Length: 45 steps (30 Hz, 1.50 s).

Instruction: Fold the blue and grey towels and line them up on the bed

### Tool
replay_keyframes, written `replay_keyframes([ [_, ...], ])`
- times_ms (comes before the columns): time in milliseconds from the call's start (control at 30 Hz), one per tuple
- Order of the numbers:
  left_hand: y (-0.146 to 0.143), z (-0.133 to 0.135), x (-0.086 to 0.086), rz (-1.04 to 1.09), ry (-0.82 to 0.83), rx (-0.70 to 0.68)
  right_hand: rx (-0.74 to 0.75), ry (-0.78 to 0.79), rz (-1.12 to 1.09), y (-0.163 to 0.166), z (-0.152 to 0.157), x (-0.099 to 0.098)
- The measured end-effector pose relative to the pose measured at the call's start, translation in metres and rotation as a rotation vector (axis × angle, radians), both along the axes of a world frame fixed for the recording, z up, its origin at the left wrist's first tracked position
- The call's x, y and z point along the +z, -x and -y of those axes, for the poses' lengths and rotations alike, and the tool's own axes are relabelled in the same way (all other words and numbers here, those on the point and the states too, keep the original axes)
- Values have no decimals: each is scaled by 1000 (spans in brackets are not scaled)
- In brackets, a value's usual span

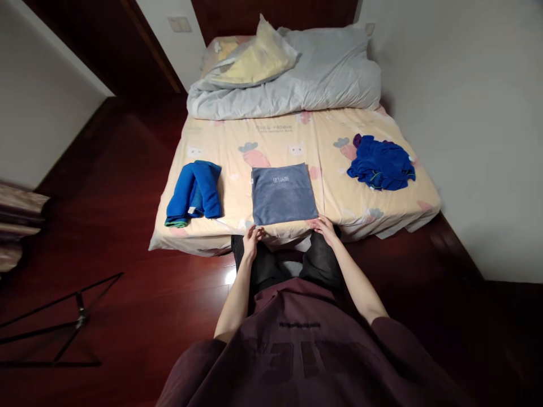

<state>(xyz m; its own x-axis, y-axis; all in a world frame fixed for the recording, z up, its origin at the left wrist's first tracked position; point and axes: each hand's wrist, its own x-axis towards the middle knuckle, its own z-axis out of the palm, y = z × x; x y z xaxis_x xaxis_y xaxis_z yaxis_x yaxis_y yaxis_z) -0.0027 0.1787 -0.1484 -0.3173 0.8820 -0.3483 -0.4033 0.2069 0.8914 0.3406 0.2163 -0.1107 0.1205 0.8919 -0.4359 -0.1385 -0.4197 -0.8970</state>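
Note:
A square grey-blue cloth (284,193) lies flat on the front of the bed, with small pale lettering that appears upside down from here. At its near left corner, my left hand (251,240) has its fingers closed on the edge. My right hand (326,230) pinches the near right corner, thumb towards the top and fingers along the edge. Left of the cloth are folded blue cloths (195,192) with a bit of green showing at the bottom. A crumpled heap of dark blue fabric (382,163) sits on the right, a purple piece at its back.
The bed (237,135) has a cream sheet with carrot prints. A pale quilt (339,68) and a yellow pillow (263,56) in a translucent cover lie at its head. Black stand legs (55,328) rest on the red wooden floor at left. A wall borders the right side.

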Motion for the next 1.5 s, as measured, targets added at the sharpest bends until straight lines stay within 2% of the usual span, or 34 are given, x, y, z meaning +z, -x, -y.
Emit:
replay_keyframes([
  [167, 8, -5, 0, 42, -46, 7, 15, -7, 5, 2, -1, 0],
  [400, 2, -10, -5, -33, -25, -5, -10, -9, -11, 2, -10, -2],
  [700, 8, 0, -8, -101, -72, 141, -151, -65, 21, 0, 15, -32],
  [867, 12, 3, -12, -100, -142, 151, -206, -195, 26, -2, 24, -44],
  [1000, 16, 4, -13, -217, -163, 60, -118, -296, 117, -3, 26, -43],
  [1100, 18, 6, -14, -311, -142, -2, -75, -293, 178, -2, 28, -41],
  [1267, 18, 5, -13, -430, -142, -19, -54, -315, 266, 0, 28, -40],
  [1400, 22, -4, -10, -589, -171, -16, -89, -346, 467, 2, 19, -38],
  [1500, 31, -15, -4, -683, -244, -29, -93, -433, 603, 2, 8, -33],
])
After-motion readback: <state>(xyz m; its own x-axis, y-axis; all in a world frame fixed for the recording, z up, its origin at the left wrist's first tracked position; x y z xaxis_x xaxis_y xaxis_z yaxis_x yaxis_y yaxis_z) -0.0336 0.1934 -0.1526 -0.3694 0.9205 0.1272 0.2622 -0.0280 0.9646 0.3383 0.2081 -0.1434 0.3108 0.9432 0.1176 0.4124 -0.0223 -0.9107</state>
